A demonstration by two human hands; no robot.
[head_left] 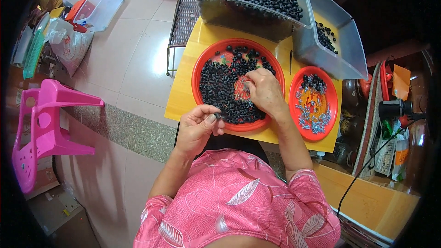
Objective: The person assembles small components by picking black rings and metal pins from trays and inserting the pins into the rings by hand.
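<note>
Steadying advised: round black piece (pixel 217 116) pinched by left fingers (pixel 210 119); right fingers (pixel 252 76) bent over round red tray (pixel 196 83), grip unclear.

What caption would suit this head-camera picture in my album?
Left hand pinching a small dark piece, right hand over a red tray of black pieces.

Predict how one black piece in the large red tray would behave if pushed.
The black piece would probably roll, since its outline looks rounded. It is likely light, being small beside the left hand. In the large red tray, crowded neighbours might soon stop it.
</note>
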